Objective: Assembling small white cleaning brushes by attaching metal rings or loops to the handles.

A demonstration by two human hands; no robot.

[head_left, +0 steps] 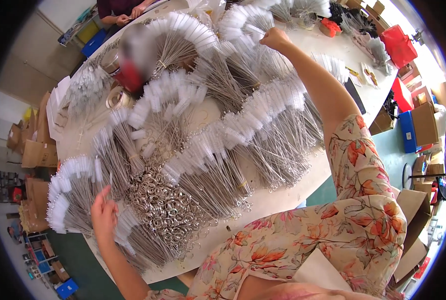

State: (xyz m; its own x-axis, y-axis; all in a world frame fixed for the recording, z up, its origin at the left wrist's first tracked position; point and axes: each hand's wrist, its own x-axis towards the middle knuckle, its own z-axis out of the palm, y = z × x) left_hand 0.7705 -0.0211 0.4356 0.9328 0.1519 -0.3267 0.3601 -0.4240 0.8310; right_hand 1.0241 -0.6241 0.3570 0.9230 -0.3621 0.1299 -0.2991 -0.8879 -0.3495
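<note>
Head-worn fisheye, facing down, worktable (278, 200) close below

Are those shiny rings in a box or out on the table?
Out. The rings lie in a loose heap on the table, spreading right up against bunches of brushes.

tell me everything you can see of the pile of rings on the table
The pile of rings is a heap of many small, shiny, silvery rings, apparently metal, lying loose and overlapping at various angles. It sits on the pale table, left of the picture's centre, among bundles of white-bristled wire brushes, touching their thin stems. The left hand is to its left, with no contact visible.
</note>
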